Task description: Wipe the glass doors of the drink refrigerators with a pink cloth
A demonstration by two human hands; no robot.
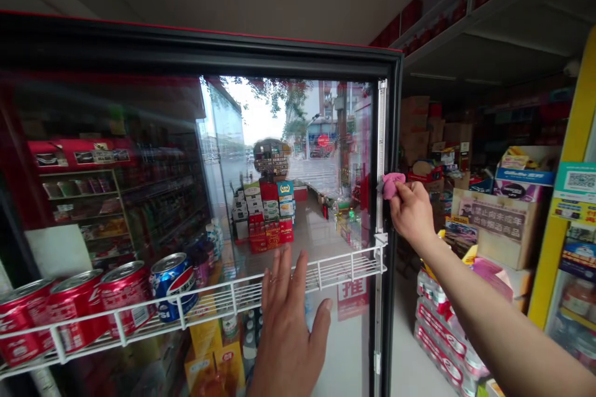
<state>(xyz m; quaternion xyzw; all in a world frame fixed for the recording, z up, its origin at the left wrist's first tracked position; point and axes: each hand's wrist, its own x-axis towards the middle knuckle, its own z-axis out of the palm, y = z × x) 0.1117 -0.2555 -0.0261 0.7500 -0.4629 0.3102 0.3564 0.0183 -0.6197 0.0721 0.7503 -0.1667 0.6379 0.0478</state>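
Right hand (413,214): pinching pink cloth (394,185) against white slotted shelf rail (382,136). Left hand (289,335): fingers extended, before white wire shelf (234,299).

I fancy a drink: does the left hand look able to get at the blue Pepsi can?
Probably yes: the left hand looks open and nearby, and the blue Pepsi can rises above the wire shelf's front rail, with nothing seen over its top.

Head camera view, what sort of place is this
Probably a small shop or convenience store: drink cans stand in a row, boxed goods are piled at the right, and a QR code sign shows nearby.
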